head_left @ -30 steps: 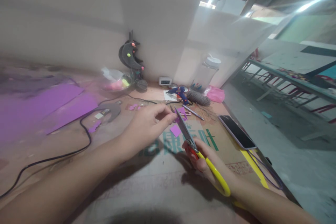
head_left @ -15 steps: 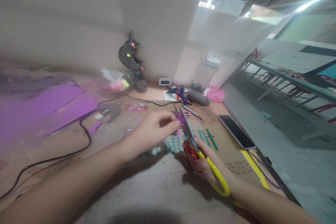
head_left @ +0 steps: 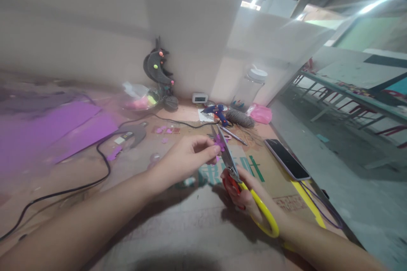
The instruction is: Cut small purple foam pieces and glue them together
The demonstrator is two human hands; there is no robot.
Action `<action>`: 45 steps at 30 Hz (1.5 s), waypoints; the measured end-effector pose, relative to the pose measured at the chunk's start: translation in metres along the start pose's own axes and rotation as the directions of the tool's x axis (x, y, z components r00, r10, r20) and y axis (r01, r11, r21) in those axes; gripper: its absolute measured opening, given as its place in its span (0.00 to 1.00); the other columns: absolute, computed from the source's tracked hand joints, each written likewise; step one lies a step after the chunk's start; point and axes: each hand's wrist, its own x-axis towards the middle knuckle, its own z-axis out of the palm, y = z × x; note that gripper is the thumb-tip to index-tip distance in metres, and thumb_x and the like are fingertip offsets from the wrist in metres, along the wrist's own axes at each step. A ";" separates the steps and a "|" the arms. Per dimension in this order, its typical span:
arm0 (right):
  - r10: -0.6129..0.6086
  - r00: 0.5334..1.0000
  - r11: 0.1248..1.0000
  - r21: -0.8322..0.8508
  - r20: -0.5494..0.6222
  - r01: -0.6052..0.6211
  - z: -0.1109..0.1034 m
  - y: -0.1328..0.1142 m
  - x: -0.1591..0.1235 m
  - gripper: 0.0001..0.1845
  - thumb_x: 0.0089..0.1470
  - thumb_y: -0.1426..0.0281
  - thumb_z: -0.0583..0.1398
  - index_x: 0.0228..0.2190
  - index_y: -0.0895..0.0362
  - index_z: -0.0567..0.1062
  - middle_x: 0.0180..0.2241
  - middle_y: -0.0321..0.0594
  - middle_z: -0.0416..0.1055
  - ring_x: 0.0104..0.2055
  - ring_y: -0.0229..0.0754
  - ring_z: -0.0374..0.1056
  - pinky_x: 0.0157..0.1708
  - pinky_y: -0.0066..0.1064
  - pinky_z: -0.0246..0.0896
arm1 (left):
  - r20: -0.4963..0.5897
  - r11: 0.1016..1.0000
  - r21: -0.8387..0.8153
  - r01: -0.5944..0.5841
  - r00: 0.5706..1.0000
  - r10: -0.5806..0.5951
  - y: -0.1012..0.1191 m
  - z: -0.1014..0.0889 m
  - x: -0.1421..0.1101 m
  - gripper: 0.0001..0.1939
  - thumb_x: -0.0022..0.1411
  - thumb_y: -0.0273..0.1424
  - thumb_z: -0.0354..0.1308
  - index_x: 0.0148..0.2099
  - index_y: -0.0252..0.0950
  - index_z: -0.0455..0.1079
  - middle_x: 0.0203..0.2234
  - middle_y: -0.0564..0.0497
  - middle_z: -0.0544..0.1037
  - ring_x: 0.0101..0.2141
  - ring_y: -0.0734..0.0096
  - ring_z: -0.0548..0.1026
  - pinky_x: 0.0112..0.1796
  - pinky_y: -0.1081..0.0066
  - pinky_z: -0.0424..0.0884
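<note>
My left hand [head_left: 186, 159] pinches a small purple foam piece [head_left: 219, 143] between thumb and fingers, held above the cardboard-covered table [head_left: 197, 228]. My right hand [head_left: 246, 192] grips yellow-and-red-handled scissors [head_left: 237, 178]. The blades point up and away, and they meet the purple piece right at my left fingertips. Both hands hover over green printed characters on the cardboard.
Purple foam sheets [head_left: 47, 129] lie at the left, with a black cable [head_left: 101, 165] running across. Small purple scraps [head_left: 163, 129], a blue glue gun [head_left: 219, 112], a twine ball [head_left: 240, 117], a jar [head_left: 251, 87] and a dark crescent ornament [head_left: 157, 65] stand behind. A phone [head_left: 286, 159] lies near the right edge.
The purple piece that lay on the cardboard is now in my left fingers. The scissors' blades have swung upright onto it. My left hand shifted slightly right.
</note>
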 end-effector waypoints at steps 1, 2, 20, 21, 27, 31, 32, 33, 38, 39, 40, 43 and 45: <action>0.006 1.000 1.000 0.008 0.000 -0.006 0.000 0.000 0.000 0.37 0.52 0.36 0.56 0.44 0.56 0.68 0.28 0.33 0.55 0.25 0.33 0.46 0.19 0.24 0.43 | 0.000 1.000 0.011 0.000 1.000 0.000 0.000 0.000 0.000 0.15 0.64 0.40 0.57 0.30 0.34 0.71 0.25 0.52 0.77 0.29 0.71 0.74 0.34 0.71 0.70; 0.016 1.000 1.000 0.019 -0.002 -0.016 0.001 -0.001 -0.001 0.37 0.52 0.36 0.56 0.44 0.56 0.68 0.28 0.33 0.55 0.25 0.33 0.46 0.19 0.24 0.44 | 0.000 1.000 0.021 0.001 1.000 -0.001 0.000 -0.001 0.000 0.15 0.64 0.40 0.57 0.30 0.35 0.71 0.25 0.52 0.77 0.29 0.71 0.74 0.34 0.71 0.70; 0.015 1.000 0.999 0.049 0.005 -0.016 0.002 0.000 -0.002 0.36 0.52 0.37 0.57 0.44 0.55 0.68 0.27 0.32 0.54 0.24 0.33 0.45 0.19 0.24 0.43 | -0.004 0.999 0.031 -0.010 1.000 0.010 0.001 -0.001 0.000 0.15 0.64 0.40 0.57 0.30 0.35 0.71 0.25 0.53 0.76 0.29 0.71 0.73 0.33 0.72 0.68; 0.017 1.000 0.998 0.052 0.007 -0.018 0.002 0.001 -0.003 0.36 0.52 0.37 0.57 0.44 0.55 0.68 0.27 0.32 0.54 0.24 0.33 0.45 0.18 0.24 0.43 | -0.005 0.999 0.033 -0.013 1.000 0.013 0.001 -0.001 0.000 0.15 0.64 0.40 0.57 0.30 0.35 0.71 0.25 0.53 0.75 0.29 0.72 0.73 0.33 0.72 0.68; 0.036 0.999 0.999 0.036 -0.019 -0.035 0.003 0.002 -0.003 0.38 0.50 0.35 0.57 0.44 0.55 0.68 0.26 0.32 0.54 0.23 0.32 0.44 0.18 0.24 0.43 | -0.007 0.996 0.080 -0.030 1.000 0.030 0.001 -0.003 0.000 0.14 0.64 0.39 0.57 0.29 0.35 0.71 0.25 0.53 0.76 0.29 0.71 0.73 0.33 0.72 0.67; 0.059 0.998 0.998 0.000 -0.025 -0.059 0.002 -0.004 -0.003 0.37 0.51 0.35 0.56 0.44 0.55 0.68 0.26 0.32 0.56 0.23 0.33 0.46 0.18 0.25 0.44 | -0.021 0.993 0.111 -0.039 0.999 0.042 0.001 -0.004 0.000 0.14 0.64 0.38 0.57 0.29 0.35 0.72 0.25 0.53 0.76 0.29 0.71 0.73 0.32 0.72 0.67; 0.067 0.997 0.998 -0.010 -0.032 -0.067 0.001 -0.005 -0.003 0.37 0.51 0.35 0.56 0.44 0.55 0.68 0.26 0.33 0.56 0.24 0.33 0.47 0.19 0.25 0.44 | -0.030 0.992 0.116 -0.045 0.998 0.049 0.001 -0.005 0.000 0.14 0.64 0.38 0.57 0.30 0.35 0.72 0.25 0.53 0.76 0.29 0.71 0.73 0.32 0.72 0.67; 0.069 0.997 0.997 -0.022 -0.032 -0.069 0.001 -0.006 -0.003 0.37 0.51 0.36 0.56 0.44 0.55 0.68 0.27 0.33 0.56 0.24 0.34 0.47 0.19 0.25 0.44 | -0.042 0.991 0.123 -0.050 0.998 0.056 0.001 -0.005 0.000 0.13 0.64 0.37 0.56 0.30 0.35 0.72 0.25 0.53 0.76 0.29 0.71 0.73 0.33 0.72 0.67; 0.059 0.998 0.997 -0.050 -0.037 -0.061 0.001 -0.007 -0.003 0.37 0.52 0.35 0.56 0.43 0.56 0.68 0.26 0.33 0.57 0.23 0.33 0.47 0.18 0.24 0.43 | -0.087 0.986 0.146 -0.075 0.992 0.089 0.002 -0.007 -0.001 0.11 0.64 0.35 0.55 0.32 0.35 0.73 0.27 0.53 0.76 0.31 0.70 0.74 0.34 0.71 0.69; 0.062 0.998 0.997 -0.047 -0.034 -0.063 0.001 -0.007 -0.003 0.37 0.52 0.35 0.56 0.43 0.56 0.68 0.26 0.33 0.57 0.23 0.33 0.46 0.17 0.24 0.43 | -0.090 0.985 0.152 -0.077 0.992 0.091 0.002 -0.008 -0.001 0.11 0.64 0.35 0.55 0.32 0.35 0.72 0.27 0.53 0.76 0.32 0.70 0.74 0.34 0.71 0.69; 0.063 0.997 0.997 -0.044 -0.034 -0.065 0.001 -0.006 -0.003 0.37 0.52 0.35 0.55 0.43 0.56 0.68 0.26 0.33 0.57 0.23 0.33 0.46 0.17 0.24 0.43 | -0.092 0.984 0.160 -0.078 0.991 0.093 0.002 -0.008 -0.001 0.11 0.64 0.35 0.55 0.32 0.35 0.72 0.27 0.53 0.76 0.32 0.69 0.74 0.34 0.71 0.69; 0.069 0.997 0.997 -0.019 -0.035 -0.070 0.002 -0.005 -0.004 0.38 0.51 0.35 0.56 0.44 0.56 0.68 0.26 0.33 0.56 0.23 0.33 0.47 0.18 0.25 0.44 | -0.090 0.980 0.183 -0.078 0.991 0.095 0.002 -0.008 -0.002 0.11 0.65 0.35 0.55 0.32 0.36 0.72 0.28 0.52 0.76 0.33 0.69 0.75 0.35 0.71 0.69; 0.067 0.997 0.998 0.020 -0.032 -0.066 0.003 -0.005 -0.004 0.37 0.50 0.36 0.57 0.44 0.56 0.68 0.26 0.32 0.56 0.23 0.33 0.47 0.19 0.25 0.44 | -0.088 0.979 0.188 -0.079 0.991 0.096 0.001 -0.008 -0.002 0.11 0.65 0.35 0.54 0.33 0.36 0.72 0.28 0.52 0.76 0.33 0.69 0.75 0.35 0.71 0.69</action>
